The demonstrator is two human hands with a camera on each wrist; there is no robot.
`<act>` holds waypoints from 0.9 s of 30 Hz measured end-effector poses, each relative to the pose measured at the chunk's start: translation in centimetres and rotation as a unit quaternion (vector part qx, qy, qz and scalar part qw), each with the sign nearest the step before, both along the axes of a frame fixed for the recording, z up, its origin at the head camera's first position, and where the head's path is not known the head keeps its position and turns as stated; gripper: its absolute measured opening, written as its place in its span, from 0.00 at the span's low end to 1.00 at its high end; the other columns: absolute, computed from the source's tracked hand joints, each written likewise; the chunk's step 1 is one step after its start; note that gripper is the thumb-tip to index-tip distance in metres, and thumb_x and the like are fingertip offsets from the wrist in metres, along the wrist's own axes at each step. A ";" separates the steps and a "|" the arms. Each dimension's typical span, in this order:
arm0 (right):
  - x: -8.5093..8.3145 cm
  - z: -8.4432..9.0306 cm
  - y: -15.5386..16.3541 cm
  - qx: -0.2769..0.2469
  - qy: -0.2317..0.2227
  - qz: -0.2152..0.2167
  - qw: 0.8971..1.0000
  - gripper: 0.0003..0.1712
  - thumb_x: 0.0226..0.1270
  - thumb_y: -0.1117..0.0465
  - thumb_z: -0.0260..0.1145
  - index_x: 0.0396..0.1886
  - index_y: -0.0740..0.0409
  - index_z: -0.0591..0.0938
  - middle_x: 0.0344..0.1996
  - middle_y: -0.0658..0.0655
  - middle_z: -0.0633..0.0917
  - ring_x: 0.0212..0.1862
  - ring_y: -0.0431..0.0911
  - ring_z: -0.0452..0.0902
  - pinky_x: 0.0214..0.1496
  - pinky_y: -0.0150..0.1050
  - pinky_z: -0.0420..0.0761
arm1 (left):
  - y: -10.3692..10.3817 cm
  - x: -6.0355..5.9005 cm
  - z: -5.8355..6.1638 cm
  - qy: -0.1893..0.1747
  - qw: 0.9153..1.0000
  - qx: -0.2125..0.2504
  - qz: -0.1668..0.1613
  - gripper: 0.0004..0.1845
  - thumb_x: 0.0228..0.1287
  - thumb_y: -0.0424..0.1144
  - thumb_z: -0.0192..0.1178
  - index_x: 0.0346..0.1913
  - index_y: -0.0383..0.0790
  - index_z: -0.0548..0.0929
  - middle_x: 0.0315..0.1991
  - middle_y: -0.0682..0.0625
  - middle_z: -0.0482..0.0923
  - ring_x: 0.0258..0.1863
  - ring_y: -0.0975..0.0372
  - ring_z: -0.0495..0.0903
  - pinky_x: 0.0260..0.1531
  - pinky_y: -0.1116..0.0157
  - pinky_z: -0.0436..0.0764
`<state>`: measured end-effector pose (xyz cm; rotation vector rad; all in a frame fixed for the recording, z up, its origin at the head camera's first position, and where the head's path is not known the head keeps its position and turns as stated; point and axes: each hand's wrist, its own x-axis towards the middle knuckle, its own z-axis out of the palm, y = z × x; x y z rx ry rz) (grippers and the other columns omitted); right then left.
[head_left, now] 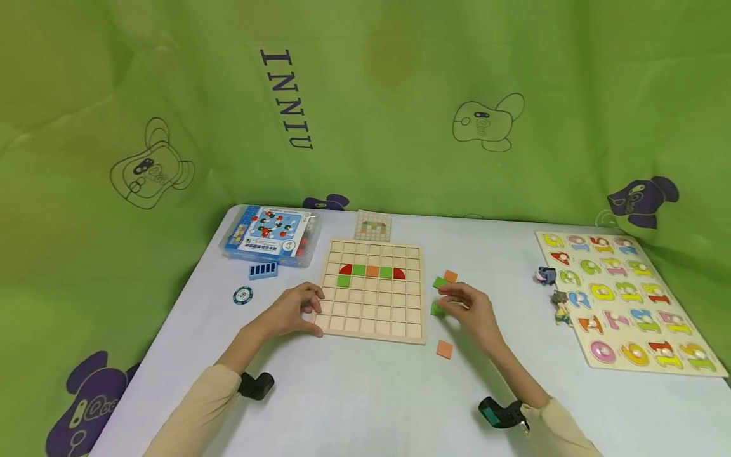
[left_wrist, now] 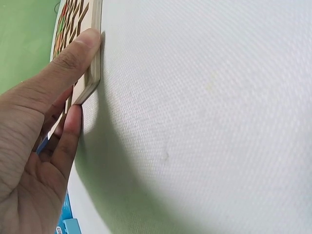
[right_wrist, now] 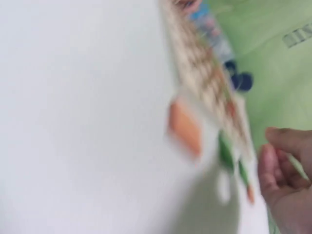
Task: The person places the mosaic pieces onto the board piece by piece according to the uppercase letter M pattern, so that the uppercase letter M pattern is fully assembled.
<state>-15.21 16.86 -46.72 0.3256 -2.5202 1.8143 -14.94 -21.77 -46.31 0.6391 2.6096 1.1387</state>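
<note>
Wooden grid board point(head_left: 374, 292) lies mid-bench, its near-left corner gripped by the left hand point(head_left: 294, 311), while the right hand point(head_left: 471, 308) seems to pinch a green tile point(head_left: 437, 310) just right of it, ready for an empty cell.

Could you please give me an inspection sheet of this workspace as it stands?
Surface: white table.
Job's things: wooden grid board with red, green and orange tiles in it; loose green tile and orange tile beside it.
Clutter: number puzzle, plastic box, poker chip, pattern card.
Grippers: left hand holds the board's corner; right hand at the green tile, grip unclear.
Cables: nothing seen.
Surroundings: green printed cloth.
</note>
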 end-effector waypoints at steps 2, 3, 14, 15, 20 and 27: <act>-0.2 -0.4 1.3 0.025 0.026 -0.025 0.999 0.15 0.58 0.73 0.68 0.46 0.69 0.80 0.44 0.67 0.83 0.41 0.42 0.80 0.43 0.24 0.79 | -0.1 0.0 0.0 0.001 1.000 0.002 -0.001 0.19 0.38 0.36 0.79 0.29 0.39 0.78 0.52 0.45 0.74 0.50 0.53 0.73 0.46 0.66 0.80; -0.4 -0.6 1.8 0.036 0.040 -0.037 0.998 0.15 0.58 0.73 0.69 0.46 0.69 0.80 0.43 0.67 0.83 0.40 0.43 0.80 0.42 0.23 0.79 | -0.1 0.0 0.1 0.002 1.000 0.002 -0.001 0.19 0.38 0.36 0.79 0.29 0.38 0.78 0.52 0.44 0.73 0.50 0.53 0.73 0.46 0.66 0.80; -4.4 -2.8 3.9 0.095 0.071 -0.049 0.992 0.19 0.54 0.73 0.72 0.46 0.70 0.80 0.40 0.66 0.84 0.32 0.39 0.78 0.32 0.18 0.75 | -0.1 0.1 0.0 -0.010 1.000 0.010 0.001 0.19 0.39 0.36 0.79 0.30 0.38 0.78 0.53 0.45 0.73 0.50 0.53 0.72 0.47 0.65 0.80; -4.8 -2.9 4.0 0.099 0.071 -0.044 0.992 0.18 0.53 0.73 0.72 0.45 0.69 0.80 0.39 0.66 0.84 0.30 0.37 0.77 0.31 0.19 0.74 | -0.1 0.1 0.0 -0.011 1.000 0.011 0.002 0.19 0.39 0.36 0.79 0.30 0.38 0.78 0.53 0.45 0.73 0.50 0.53 0.72 0.47 0.65 0.80; -5.9 -3.2 4.5 0.114 0.076 -0.016 0.990 0.16 0.53 0.72 0.73 0.42 0.68 0.81 0.36 0.65 0.85 0.28 0.34 0.74 0.29 0.20 0.74 | -0.1 0.2 0.0 -0.007 1.000 0.007 0.000 0.19 0.39 0.36 0.79 0.30 0.39 0.78 0.53 0.45 0.73 0.49 0.54 0.72 0.46 0.65 0.80; -5.7 -2.8 4.7 0.080 0.067 -0.012 0.994 0.15 0.55 0.72 0.71 0.44 0.70 0.81 0.38 0.67 0.84 0.32 0.35 0.77 0.31 0.20 0.76 | -0.2 0.2 0.0 -0.005 1.000 0.009 0.002 0.19 0.39 0.37 0.79 0.30 0.39 0.78 0.53 0.45 0.73 0.48 0.55 0.73 0.46 0.66 0.80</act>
